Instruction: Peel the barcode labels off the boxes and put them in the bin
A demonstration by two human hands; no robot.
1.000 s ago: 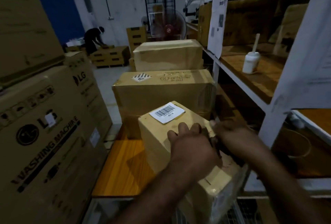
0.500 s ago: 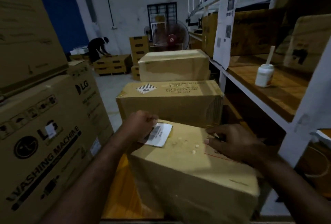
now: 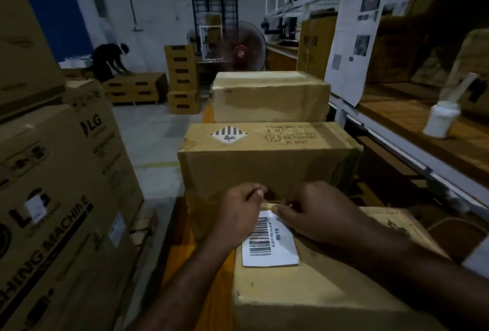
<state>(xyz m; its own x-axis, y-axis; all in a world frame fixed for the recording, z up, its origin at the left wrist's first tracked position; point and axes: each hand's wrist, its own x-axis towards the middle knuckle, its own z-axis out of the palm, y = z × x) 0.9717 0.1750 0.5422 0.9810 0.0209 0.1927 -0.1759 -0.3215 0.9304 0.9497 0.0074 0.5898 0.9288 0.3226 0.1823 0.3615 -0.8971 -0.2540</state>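
Wooden bench [image 3: 195,264] (three boxes [image 3: 267,169] aboard).

Left hand [image 3: 239,210]: forearm enters from lower left, fingers curled inward, thumb and forefinger pinched together at the tip. Right hand [image 3: 316,213]: forearm enters from lower right, knuckles up, fingertips [image 3: 277,208] bent down, almost touching the left thumb.

Your white barcode label [image 3: 270,242] lies flat on the top of the nearest cardboard box [image 3: 317,291], near its far left corner; its far edge is covered from view.
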